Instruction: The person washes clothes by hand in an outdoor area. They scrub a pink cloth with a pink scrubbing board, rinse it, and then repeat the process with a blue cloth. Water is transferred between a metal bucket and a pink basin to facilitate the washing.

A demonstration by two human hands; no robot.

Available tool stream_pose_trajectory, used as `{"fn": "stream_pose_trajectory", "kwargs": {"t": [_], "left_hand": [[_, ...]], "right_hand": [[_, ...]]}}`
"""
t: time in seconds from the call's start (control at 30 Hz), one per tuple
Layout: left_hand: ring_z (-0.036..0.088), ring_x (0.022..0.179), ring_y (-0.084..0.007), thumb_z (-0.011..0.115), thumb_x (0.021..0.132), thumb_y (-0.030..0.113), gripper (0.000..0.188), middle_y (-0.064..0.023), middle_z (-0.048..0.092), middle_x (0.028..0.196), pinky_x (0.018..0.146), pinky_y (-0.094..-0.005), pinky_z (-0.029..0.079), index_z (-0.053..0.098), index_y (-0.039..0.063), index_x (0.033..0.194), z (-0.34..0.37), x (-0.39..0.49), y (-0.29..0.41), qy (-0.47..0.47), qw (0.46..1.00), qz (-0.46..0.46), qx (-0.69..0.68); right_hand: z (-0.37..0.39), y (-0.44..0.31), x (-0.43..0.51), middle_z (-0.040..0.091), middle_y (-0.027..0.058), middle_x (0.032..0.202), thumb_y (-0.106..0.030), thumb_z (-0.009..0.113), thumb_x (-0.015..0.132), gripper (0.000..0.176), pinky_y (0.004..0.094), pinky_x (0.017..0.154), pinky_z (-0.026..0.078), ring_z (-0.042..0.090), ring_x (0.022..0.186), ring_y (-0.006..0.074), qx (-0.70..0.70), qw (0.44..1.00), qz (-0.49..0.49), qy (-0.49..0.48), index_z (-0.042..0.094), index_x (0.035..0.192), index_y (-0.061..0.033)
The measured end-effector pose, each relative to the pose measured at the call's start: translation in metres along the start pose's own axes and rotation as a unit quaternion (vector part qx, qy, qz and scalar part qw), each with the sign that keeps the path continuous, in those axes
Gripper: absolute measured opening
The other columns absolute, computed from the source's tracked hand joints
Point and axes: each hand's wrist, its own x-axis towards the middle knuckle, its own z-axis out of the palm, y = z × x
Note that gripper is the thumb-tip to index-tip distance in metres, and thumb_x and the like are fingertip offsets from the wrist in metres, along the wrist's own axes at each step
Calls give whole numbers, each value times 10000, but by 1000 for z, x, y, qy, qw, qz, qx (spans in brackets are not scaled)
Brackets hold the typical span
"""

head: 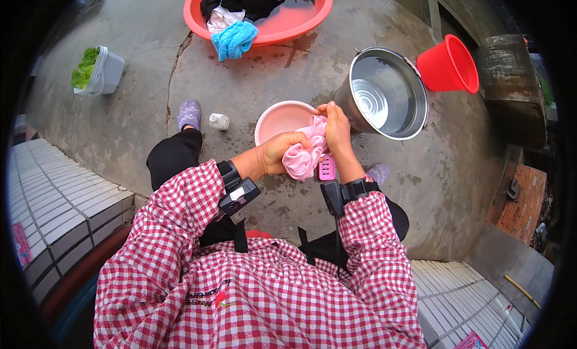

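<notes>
A bunched pink cloth [299, 162] is between my two hands, over the near right side of a pale pink basin [281, 119]. My left hand [285, 151] is closed around the cloth's near part. Upright at the cloth's far right side, my right hand [336, 126] has its palm against the fabric and its fingertips near the basin's rim; how firmly it grips is partly hidden. A small pink slotted plastic piece [327, 168] shows just below the cloth, beside my right wrist. Right of the basin stands a metal bucket [345, 101] holding water.
A large red tub [311, 31] holds water and dark clothes [257, 2], with a blue towel [234, 39] over its rim. A red bucket [437, 65] stands at right. A small white container [219, 121] lies near my left slipper [189, 114]. White containers [110, 72] with leafy greens stand farther left.
</notes>
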Motion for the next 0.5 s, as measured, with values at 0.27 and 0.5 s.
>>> {"fn": "stream_pose_trajectory", "kwargs": {"t": [0.27,0.5], "left_hand": [[620,890,-149,559,893,391,460,-62,609,1073,806,-311,513,489,45,1187,18,0,-4,70,994,72,42],[640,804,-168,569,823,39,344,-93,627,986,736,-311,536,498,20,1159,16,-11,-2,66,982,36,173]], "right_hand": [[22,-9,-39,579,138,1108,-199,389,938,267,450,1005,280,445,1188,315,-204,941,-272,-7,586,1037,-50],[-7,16,8,659,135,861,-237,414,932,310,325,755,467,627,832,214,149,988,41,5,610,948,3]]}}
